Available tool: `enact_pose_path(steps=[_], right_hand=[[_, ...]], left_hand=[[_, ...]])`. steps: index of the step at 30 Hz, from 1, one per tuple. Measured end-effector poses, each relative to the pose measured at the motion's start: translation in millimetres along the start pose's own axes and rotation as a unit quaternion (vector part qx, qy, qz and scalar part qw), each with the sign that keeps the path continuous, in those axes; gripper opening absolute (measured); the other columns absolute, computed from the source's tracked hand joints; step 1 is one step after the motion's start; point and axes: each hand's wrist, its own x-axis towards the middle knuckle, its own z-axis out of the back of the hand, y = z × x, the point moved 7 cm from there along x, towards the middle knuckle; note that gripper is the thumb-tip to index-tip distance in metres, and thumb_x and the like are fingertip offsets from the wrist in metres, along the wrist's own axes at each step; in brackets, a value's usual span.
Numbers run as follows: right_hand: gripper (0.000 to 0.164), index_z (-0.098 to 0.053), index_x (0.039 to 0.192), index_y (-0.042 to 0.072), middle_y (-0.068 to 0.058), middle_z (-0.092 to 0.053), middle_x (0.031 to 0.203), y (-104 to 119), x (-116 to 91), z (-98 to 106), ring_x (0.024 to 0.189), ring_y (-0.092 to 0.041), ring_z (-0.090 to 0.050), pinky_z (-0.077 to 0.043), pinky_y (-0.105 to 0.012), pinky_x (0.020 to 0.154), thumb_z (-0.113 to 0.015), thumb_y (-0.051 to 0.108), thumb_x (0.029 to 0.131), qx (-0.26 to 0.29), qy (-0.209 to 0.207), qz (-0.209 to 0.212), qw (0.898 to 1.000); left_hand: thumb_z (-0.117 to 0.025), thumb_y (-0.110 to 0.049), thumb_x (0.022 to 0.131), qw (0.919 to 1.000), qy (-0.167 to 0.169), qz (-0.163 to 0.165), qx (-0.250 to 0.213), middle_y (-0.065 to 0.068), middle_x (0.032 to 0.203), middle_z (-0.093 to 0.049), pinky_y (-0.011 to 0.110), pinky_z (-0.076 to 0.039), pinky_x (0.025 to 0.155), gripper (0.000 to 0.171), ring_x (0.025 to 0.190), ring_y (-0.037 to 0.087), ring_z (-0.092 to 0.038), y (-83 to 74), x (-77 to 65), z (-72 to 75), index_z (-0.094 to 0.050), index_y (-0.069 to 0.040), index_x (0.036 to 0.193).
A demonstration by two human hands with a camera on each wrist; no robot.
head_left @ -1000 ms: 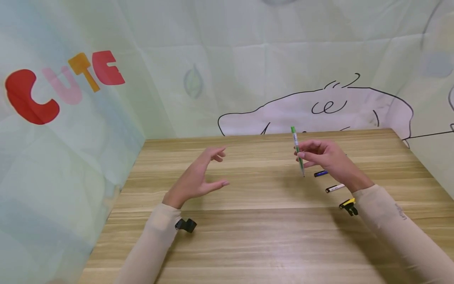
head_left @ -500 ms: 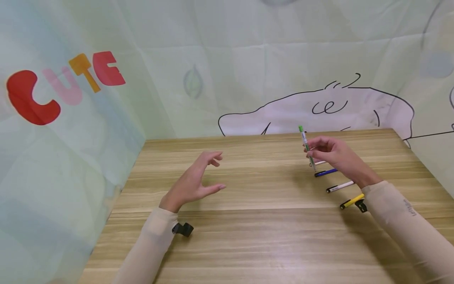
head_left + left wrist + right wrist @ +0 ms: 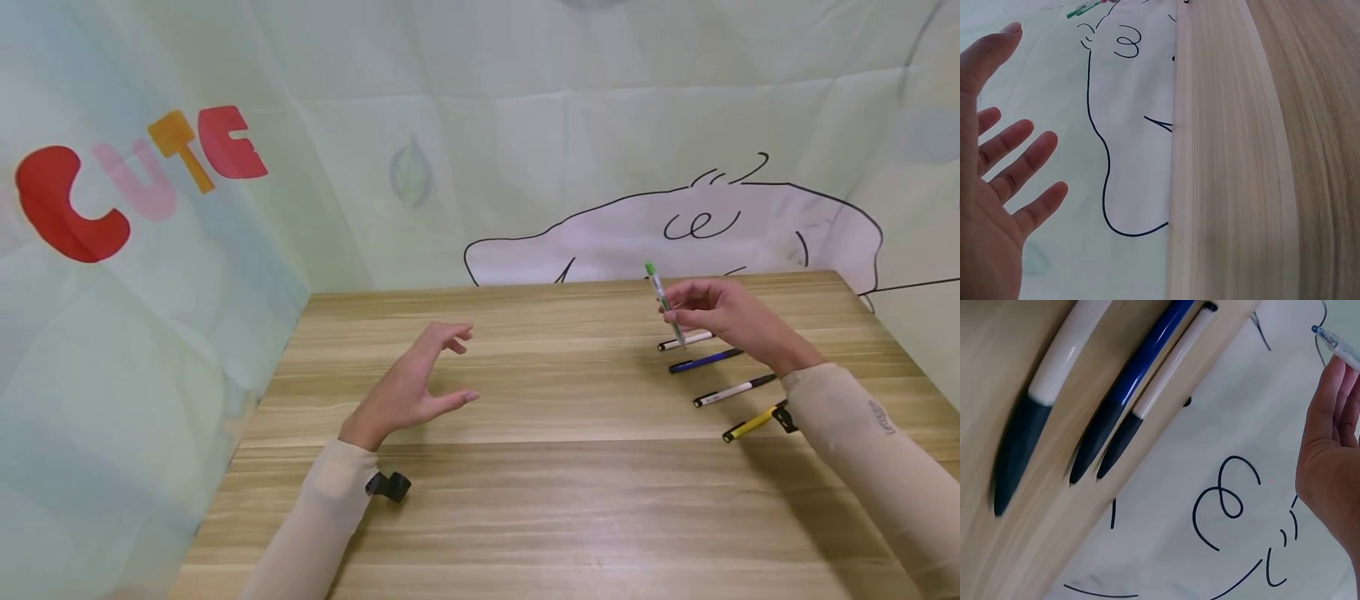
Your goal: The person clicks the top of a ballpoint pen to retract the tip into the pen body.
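Note:
My right hand (image 3: 731, 315) pinches a green-topped pen (image 3: 657, 287) between thumb and fingers, with its point slanting down. It hovers over the far right part of the table. In the right wrist view the tip end of that pen (image 3: 1335, 345) sticks out beyond the fingers. Below lie a white pen (image 3: 686, 341), a blue pen (image 3: 705, 361), another white pen (image 3: 733, 390) and a yellow pen (image 3: 750, 424), roughly side by side. My left hand (image 3: 405, 387) is held above the table's left half, fingers and thumb spread apart, holding nothing.
The wooden table (image 3: 525, 500) meets a printed cloth backdrop (image 3: 360, 167) at its back and left edges. Black wrist camera mounts (image 3: 390, 486) sit at both sleeves; the right one is close to the yellow pen.
My right hand has moved right and slightly toward the back with the green-topped pen, uncovering more of the pens beneath. The left hand has shifted only a little.

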Motion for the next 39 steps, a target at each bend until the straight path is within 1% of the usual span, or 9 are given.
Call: enact_pose_path(steps=[6, 11, 13, 15, 20, 26, 30, 34, 39], right_hand=[[0.028, -0.066, 0.121, 0.005, -0.010, -0.071, 0.107, -5.5, 8.2, 7.6, 0.097, -0.024, -0.065, -0.059, -0.037, 0.077, -0.071, 0.020, 0.097, -0.056, 0.007, -0.002, 0.998], [0.021, -0.068, 0.116, 0.005, -0.015, -0.071, 0.106, -9.1, 14.7, 9.7, 0.096, -0.023, -0.065, -0.058, -0.036, 0.075, -0.071, 0.012, 0.096, -0.084, 0.020, 0.004, 0.996], [0.019, -0.069, 0.114, 0.005, -0.015, -0.071, 0.105, -9.4, 17.2, 10.1, 0.094, -0.020, -0.065, -0.057, -0.034, 0.073, -0.071, 0.011, 0.095, -0.109, 0.027, 0.012, 0.994], [0.019, -0.069, 0.113, 0.006, -0.012, -0.071, 0.103, -10.0, 19.1, 10.7, 0.091, -0.017, -0.064, -0.056, -0.034, 0.071, -0.073, 0.012, 0.095, -0.135, 0.034, 0.018, 0.990], [0.021, -0.068, 0.113, 0.004, -0.011, -0.071, 0.105, -15.3, 22.6, 12.9, 0.094, -0.019, -0.065, -0.057, -0.032, 0.070, -0.073, 0.012, 0.094, -0.176, 0.061, 0.023, 0.982], [0.019, -0.070, 0.113, 0.006, -0.009, -0.071, 0.110, -22.9, 28.5, 18.5, 0.101, -0.023, -0.065, -0.056, -0.025, 0.075, -0.072, 0.008, 0.094, -0.228, 0.088, 0.044, 0.969], [0.015, -0.071, 0.108, 0.007, -0.006, -0.071, 0.106, -26.0, 30.2, 20.0, 0.099, -0.020, -0.065, -0.056, -0.027, 0.077, -0.071, 0.004, 0.094, -0.265, 0.109, 0.051, 0.957], [0.017, -0.072, 0.105, 0.009, -0.003, -0.071, 0.102, -29.4, 32.2, 22.0, 0.095, -0.019, -0.065, -0.056, -0.029, 0.077, -0.071, -0.001, 0.091, -0.307, 0.126, 0.066, 0.941], [0.019, -0.071, 0.101, 0.009, -0.002, -0.071, 0.099, -34.8, 35.8, 26.1, 0.091, -0.018, -0.065, -0.056, -0.030, 0.073, -0.072, -0.004, 0.089, -0.331, 0.143, 0.080, 0.929]], left_hand=[[-0.085, -0.026, 0.083, 1.0000, 0.007, 0.003, 0.006, 0.010, 0.139, -0.052, 0.045, -0.050, 0.103, 0.087, 0.120, 0.020, -0.057, 0.5, -1.5, 0.0, -0.035, -0.014, 0.154], [-0.083, -0.031, 0.083, 0.9999, 0.009, 0.001, 0.012, 0.009, 0.136, -0.055, 0.044, -0.050, 0.102, 0.085, 0.119, 0.021, -0.057, 1.3, -4.6, 0.0, -0.038, -0.014, 0.153], [-0.083, -0.032, 0.084, 0.9999, 0.011, 0.004, 0.013, 0.008, 0.135, -0.055, 0.045, -0.050, 0.102, 0.083, 0.118, 0.021, -0.057, 2.2, -6.5, -0.2, -0.040, -0.012, 0.151], [-0.082, -0.033, 0.084, 0.9998, 0.013, 0.008, 0.013, 0.007, 0.135, -0.056, 0.047, -0.050, 0.102, 0.080, 0.119, 0.021, -0.057, 2.7, -8.5, -0.3, -0.042, -0.012, 0.150], [-0.081, -0.036, 0.085, 0.9994, 0.022, 0.014, 0.021, 0.003, 0.134, -0.057, 0.045, -0.050, 0.101, 0.073, 0.119, 0.019, -0.056, 3.8, -14.0, -0.2, -0.047, -0.015, 0.147], [-0.080, -0.037, 0.086, 0.9991, 0.027, 0.022, 0.025, 0.002, 0.132, -0.058, 0.040, -0.050, 0.101, 0.064, 0.117, 0.016, -0.055, 6.1, -19.6, 0.0, -0.053, -0.016, 0.141], [-0.080, -0.037, 0.087, 0.9989, 0.029, 0.024, 0.028, 0.001, 0.133, -0.057, 0.040, -0.050, 0.100, 0.061, 0.117, 0.016, -0.055, 6.4, -21.6, 0.0, -0.056, -0.016, 0.139], [-0.080, -0.036, 0.087, 0.9988, 0.031, 0.025, 0.029, 0.000, 0.133, -0.057, 0.040, -0.050, 0.100, 0.060, 0.117, 0.016, -0.055, 6.3, -22.5, 0.0, -0.056, -0.016, 0.139], [-0.080, -0.036, 0.087, 0.9988, 0.029, 0.027, 0.029, -0.003, 0.132, -0.056, 0.041, -0.051, 0.100, 0.059, 0.117, 0.016, -0.056, 5.6, -22.3, -0.4, -0.057, -0.016, 0.138]])
